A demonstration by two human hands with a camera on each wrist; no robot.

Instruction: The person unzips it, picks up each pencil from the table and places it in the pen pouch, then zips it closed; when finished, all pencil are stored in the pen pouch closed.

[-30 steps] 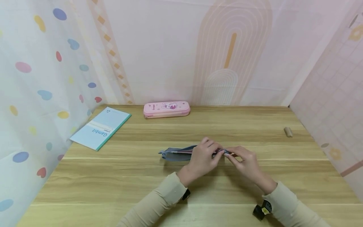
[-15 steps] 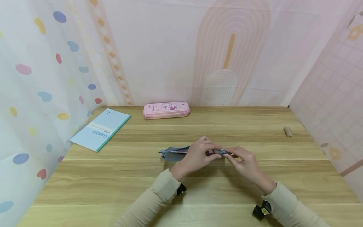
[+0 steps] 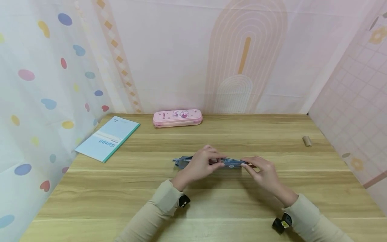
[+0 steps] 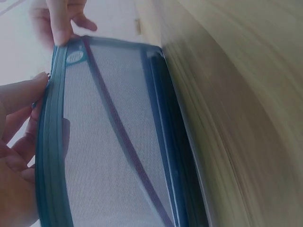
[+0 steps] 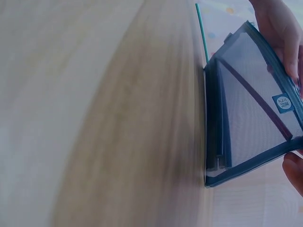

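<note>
A blue mesh zipper pouch [image 3: 234, 164] stands upright on its long edge on the table, between both hands. My left hand [image 3: 199, 164] pinches its top edge at the zipper, partway along; the slider itself is hidden by the fingers. The right hand [image 3: 264, 174] pinches the pouch's right end corner between thumb and fingers. To the right of the left hand the top edges lie together, while on its left they gape. Through the mesh, in the left wrist view, a slim dark stick like a pencil [image 4: 118, 125] slants inside the pouch [image 4: 85, 156].
A pink pencil case [image 3: 177, 118] with a bunny print lies at the back of the wooden table [image 3: 229, 208]. A light blue notebook [image 3: 107, 138] is at the back left. Far right lies a small brown piece [image 3: 307, 141]. Printed curtains surround the table.
My left hand has slid leftward along the pouch's top edge, and the zipper behind it has come together. The right hand has hardly moved and keeps its pinch on the corner.
</note>
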